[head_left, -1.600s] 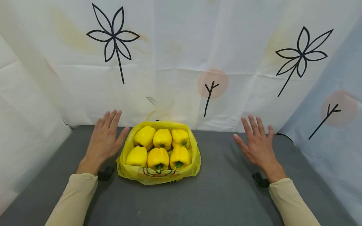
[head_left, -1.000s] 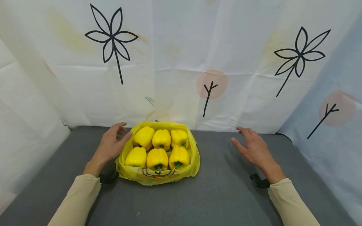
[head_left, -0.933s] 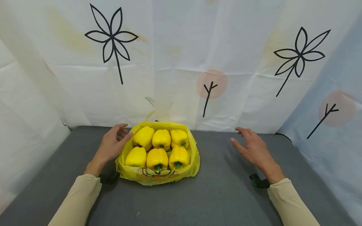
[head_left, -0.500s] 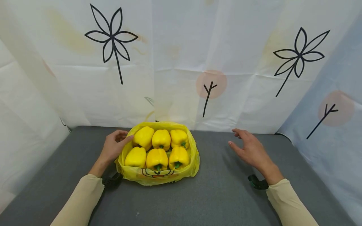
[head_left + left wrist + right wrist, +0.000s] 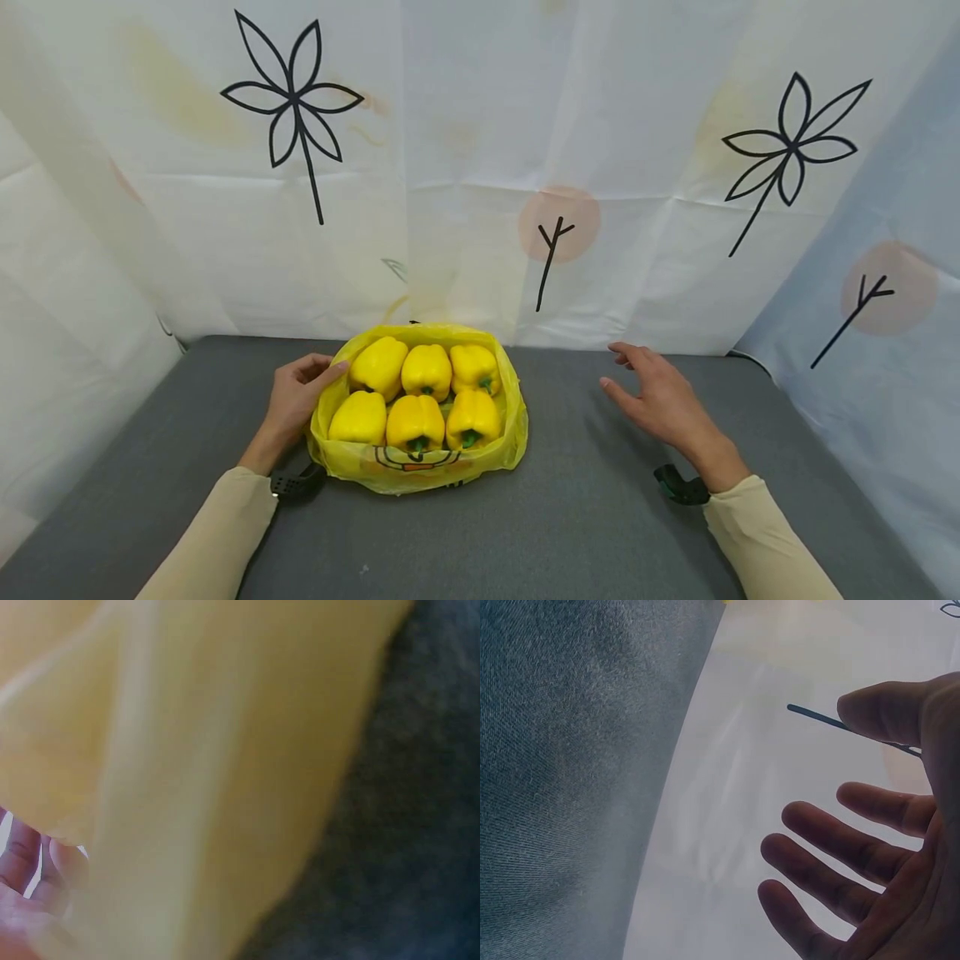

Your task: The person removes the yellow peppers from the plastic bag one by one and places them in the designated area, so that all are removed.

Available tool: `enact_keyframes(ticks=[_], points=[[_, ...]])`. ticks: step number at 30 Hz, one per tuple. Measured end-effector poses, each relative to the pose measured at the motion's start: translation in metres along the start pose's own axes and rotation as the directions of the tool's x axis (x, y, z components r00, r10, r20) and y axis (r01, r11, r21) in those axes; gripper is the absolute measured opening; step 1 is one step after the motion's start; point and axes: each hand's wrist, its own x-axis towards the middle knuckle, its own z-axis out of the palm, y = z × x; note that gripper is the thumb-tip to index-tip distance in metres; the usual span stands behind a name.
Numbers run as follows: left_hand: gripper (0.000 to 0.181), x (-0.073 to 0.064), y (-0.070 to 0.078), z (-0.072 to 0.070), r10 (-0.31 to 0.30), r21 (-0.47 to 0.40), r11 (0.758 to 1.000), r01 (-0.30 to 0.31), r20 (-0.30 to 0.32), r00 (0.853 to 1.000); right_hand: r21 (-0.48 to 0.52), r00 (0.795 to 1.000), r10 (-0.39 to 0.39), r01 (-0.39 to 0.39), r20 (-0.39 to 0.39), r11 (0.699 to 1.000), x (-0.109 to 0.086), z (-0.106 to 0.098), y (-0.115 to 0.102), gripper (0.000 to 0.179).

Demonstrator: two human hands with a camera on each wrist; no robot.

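Several yellow bell peppers [image 5: 416, 421] with green stems sit in two rows in an open yellow plastic bag [image 5: 420, 477] on the dark grey table. My left hand [image 5: 294, 396] pinches the bag's left rim, thumb over the edge and fingers curled on the outside. Up close in the left wrist view, the plastic [image 5: 202, 750] hides much of that hand, leaving a few fingers [image 5: 22, 851] showing at lower left. Well to the right of the bag, my right hand [image 5: 663, 400] hovers over the table with relaxed, spread fingers [image 5: 825, 877] and holds nothing.
Behind the grey tabletop [image 5: 487, 542] hangs a white cloth backdrop [image 5: 465, 125] printed with flowers and twigs. More of this cloth closes off the left and right sides. Each wrist wears a black camera mount [image 5: 681, 485].
My left hand has come down and right onto the bag's rim, its fingers curling in. My right hand has lowered, shifted slightly left and relaxed its raised fingers. The peppers stay put.
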Motion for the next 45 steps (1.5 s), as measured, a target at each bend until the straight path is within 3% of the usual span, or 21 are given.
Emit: enact_keyframes(ticks=[9, 17, 22, 28, 32, 41, 45], points=[[0.023, -0.003, -0.005, -0.003, -0.010, -0.179, 0.984, 0.011, 0.006, 1.000, 0.007, 1.000, -0.013, 0.012, 0.008, 1.000, 0.000, 0.000, -0.005, 0.055], [0.023, -0.002, -0.010, -0.005, -0.016, -0.180, 0.983, 0.022, 0.033, 0.999, 0.034, 1.000, -0.026, 0.026, -0.008, 0.999, -0.002, 0.001, -0.009, 0.054], [0.023, -0.002, -0.010, -0.005, -0.025, -0.183, 0.982, 0.034, 0.051, 0.998, 0.163, 0.998, -0.054, 0.055, -0.010, 0.985, -0.001, 0.002, -0.021, 0.052], [0.021, -0.002, -0.010, -0.006, -0.017, -0.199, 0.980, 0.029, 0.063, 0.998, 0.345, 0.995, -0.097, 0.078, 0.036, 0.935, 0.005, 0.006, -0.044, 0.048], [0.019, -0.002, -0.009, -0.006, -0.014, -0.205, 0.978, 0.027, 0.066, 0.998, 0.448, 0.986, -0.158, 0.118, 0.052, 0.886, 0.011, 0.010, -0.061, 0.048], [0.021, -0.002, -0.009, -0.007, -0.008, -0.197, 0.980, 0.020, 0.066, 0.998, 0.616, 0.969, -0.231, 0.132, 0.084, 0.776, 0.029, 0.025, -0.103, 0.055], [0.022, -0.001, -0.010, -0.007, -0.006, -0.194, 0.981, 0.020, 0.070, 0.998, 0.657, 0.966, -0.238, 0.117, 0.099, 0.745, 0.034, 0.039, -0.111, 0.061]])
